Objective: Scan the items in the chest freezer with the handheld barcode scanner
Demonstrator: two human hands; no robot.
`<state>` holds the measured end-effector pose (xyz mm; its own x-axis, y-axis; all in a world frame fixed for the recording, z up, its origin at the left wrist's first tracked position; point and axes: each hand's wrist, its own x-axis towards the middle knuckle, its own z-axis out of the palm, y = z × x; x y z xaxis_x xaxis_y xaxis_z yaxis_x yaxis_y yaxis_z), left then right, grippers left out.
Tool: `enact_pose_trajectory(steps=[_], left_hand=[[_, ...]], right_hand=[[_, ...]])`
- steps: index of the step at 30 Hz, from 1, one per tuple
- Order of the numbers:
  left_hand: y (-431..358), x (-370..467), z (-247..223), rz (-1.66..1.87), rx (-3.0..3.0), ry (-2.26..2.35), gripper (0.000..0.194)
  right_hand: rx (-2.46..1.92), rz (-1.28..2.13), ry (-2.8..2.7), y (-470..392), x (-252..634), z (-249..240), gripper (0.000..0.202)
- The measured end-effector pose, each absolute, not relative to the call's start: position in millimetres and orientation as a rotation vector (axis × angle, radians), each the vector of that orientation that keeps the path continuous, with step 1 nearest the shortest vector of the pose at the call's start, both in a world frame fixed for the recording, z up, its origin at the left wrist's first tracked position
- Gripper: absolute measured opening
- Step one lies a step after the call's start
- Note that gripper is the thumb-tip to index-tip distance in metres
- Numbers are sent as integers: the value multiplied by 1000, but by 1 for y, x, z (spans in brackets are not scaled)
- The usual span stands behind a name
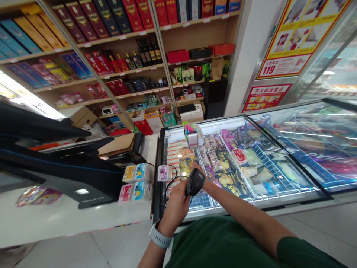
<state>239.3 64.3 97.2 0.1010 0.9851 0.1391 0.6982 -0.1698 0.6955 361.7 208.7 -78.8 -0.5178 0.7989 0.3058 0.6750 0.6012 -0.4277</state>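
Observation:
My left hand (176, 203), with a pale watch (160, 236) on its wrist, is wrapped round a black barcode scanner (196, 181). The scanner's black cable (165, 193) loops to the left over the freezer's edge. Beyond the scanner my right hand (198, 169) reaches over the glass-topped chest freezer (223, 130). The scanner covers most of that hand, so its grip does not show. A small tub with a purple label (164, 173) sits at the freezer's left end. Farther back on the glass is a brightly coloured item (188, 128), partly blurred out.
Stacked small tubs (136, 183) stand on the white counter (92, 219) at left, beside a black checkout terminal (92, 182). An open cardboard box (118, 145) lies behind them. Shelves (119, 37) of boxes and bottles line the back, and a white pillar (245, 56) rises right of them.

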Motion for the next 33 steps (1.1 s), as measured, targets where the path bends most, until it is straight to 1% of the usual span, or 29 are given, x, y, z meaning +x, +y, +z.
enact_pose_trajectory(steps=[5,10,17,20,24,28,33], left_hand=[[61,237,97,844,1899,1663,57],[59,236,104,834,1884,1670,57],[59,233,103,859,1875,1672,61],[58,231,102,869,1869,1669,60],[56,229,104,883,1847,1681,55],[54,226,105,866,1820,1702,50],[54,224,100,848,1819,1725,52]], right_hand=[[-1012,450,-2422,198,337,-70,46],[-950,536,-2542,196,315,-53,52],[-840,542,-2758,191,275,-38,59],[-755,502,-2810,190,260,-42,64],[-710,428,-2804,191,246,-49,69],[-719,416,-2772,192,241,-51,61],[-756,428,-2718,192,239,-50,42]])
